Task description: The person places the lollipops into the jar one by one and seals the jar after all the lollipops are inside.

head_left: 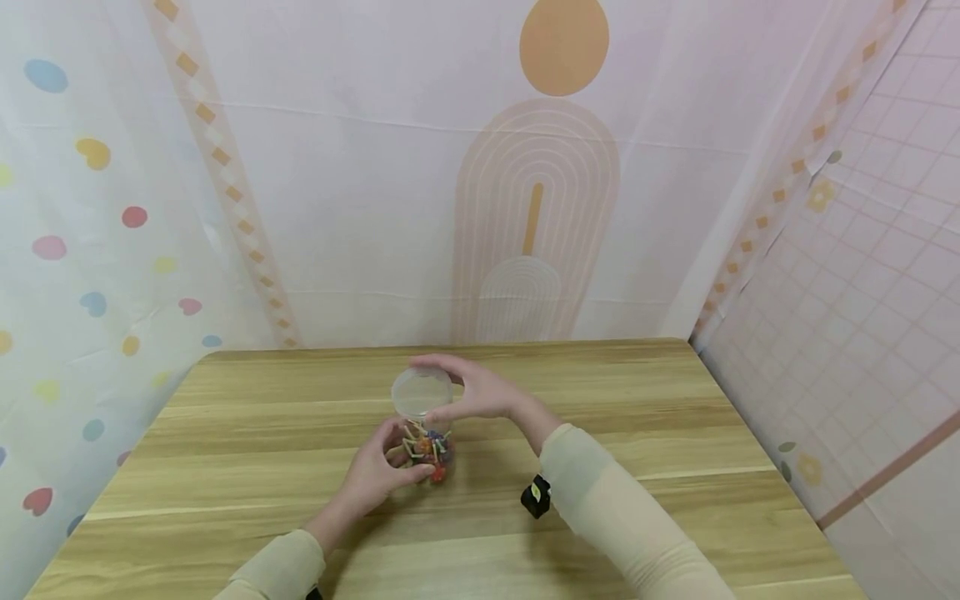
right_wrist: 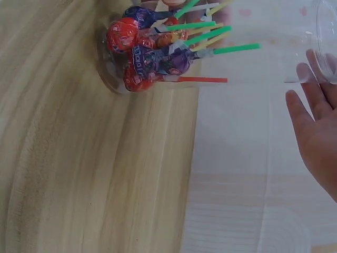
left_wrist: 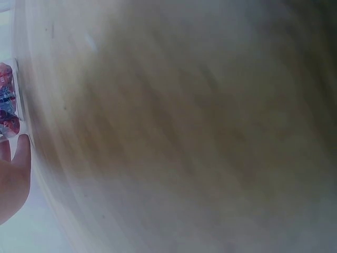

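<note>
Standing upright between the two hands on the tabletop point(head_left: 225, 467) is a clear jar point(head_left: 424, 433) with lollipops point(head_left: 429, 450) in its bottom. The left hand point(head_left: 375, 475) is curled round the jar's lower part, fingers on the far side and thumb toward the person, gripping it just above the tabletop. Right above that hand, the right hand point(head_left: 480, 387) arches over the jar's top; its fingertips and thumb sit on the edge of the round translucent lid point(head_left: 422, 392), pinching it from the far and near sides.

From the right wrist, the jar point(right_wrist: 221, 47) lies across the upper part of the view, with the lollipops point(right_wrist: 152, 52) packed at its base: red, purple and orange wrapped heads, with green, yellow and red sticks pointing toward the mouth. The fingers point(right_wrist: 316, 126) of the right hand reach up to the jar's rim, touching the clear plastic. Wood grain of the tabletop point(right_wrist: 79, 168) runs beneath.

The left wrist view is mostly blurred wood point(left_wrist: 184, 132). At its left edge a strip of the jar point(left_wrist: 9, 100) shows red and blue wrappers, and part of the left hand point(left_wrist: 13, 179) lies just below it, one fingertip up against the jar.

A small black thing point(head_left: 536, 497) hangs under the right sleeve point(head_left: 615, 508), near the wrist.
</note>
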